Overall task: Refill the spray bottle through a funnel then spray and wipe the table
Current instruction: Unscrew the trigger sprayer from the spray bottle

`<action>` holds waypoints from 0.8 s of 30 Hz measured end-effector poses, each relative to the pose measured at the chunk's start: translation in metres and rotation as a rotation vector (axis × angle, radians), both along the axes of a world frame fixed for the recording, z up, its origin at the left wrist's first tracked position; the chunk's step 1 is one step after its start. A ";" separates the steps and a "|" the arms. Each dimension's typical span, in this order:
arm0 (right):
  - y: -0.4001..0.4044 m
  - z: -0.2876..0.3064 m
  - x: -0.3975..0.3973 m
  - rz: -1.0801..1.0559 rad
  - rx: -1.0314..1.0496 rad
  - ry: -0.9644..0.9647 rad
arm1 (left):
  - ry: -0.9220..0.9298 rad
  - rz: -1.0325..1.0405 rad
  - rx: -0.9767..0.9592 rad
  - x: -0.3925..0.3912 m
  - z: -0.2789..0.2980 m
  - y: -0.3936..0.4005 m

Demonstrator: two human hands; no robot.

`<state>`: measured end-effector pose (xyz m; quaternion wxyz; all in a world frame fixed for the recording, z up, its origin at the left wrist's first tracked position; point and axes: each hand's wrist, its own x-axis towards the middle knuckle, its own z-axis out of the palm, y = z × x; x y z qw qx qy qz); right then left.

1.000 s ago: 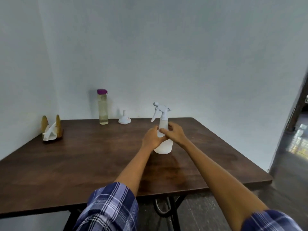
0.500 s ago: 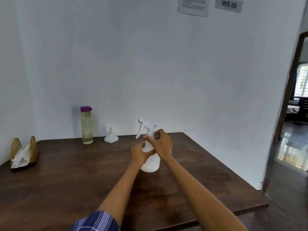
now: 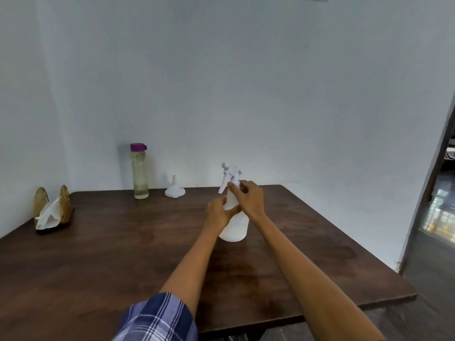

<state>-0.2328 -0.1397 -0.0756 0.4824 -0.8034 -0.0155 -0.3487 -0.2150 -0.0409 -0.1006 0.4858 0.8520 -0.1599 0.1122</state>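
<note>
Soft, even indoor light, brighter glare through the doorway (image 3: 440,217), slight blur, wide-angle bending at edges.

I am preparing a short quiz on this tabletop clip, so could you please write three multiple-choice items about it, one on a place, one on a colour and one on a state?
1. Where does the small white plastic funnel stand?
A. Mouth down on the dark wooden table, beside the tall clear bottle
B. In the neck of the spray bottle
C. In the napkin holder

2. What colour is the tall clear bottle's cap?
A. Green
B. Purple
C. White

3. What state is the white translucent spray bottle in?
A. Lying on its side
B. Lifted off the table
C. Upright on the table, trigger head on, held by both hands

Answers:
1 A: the funnel sits on its wide end near the back edge.
2 B: the cap is plainly purple.
3 C: the left hand grips the body and the right hand the neck.
</note>
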 end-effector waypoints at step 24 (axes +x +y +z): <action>0.008 0.153 -0.017 0.038 -0.346 0.870 | 0.037 0.014 0.118 -0.005 0.002 0.005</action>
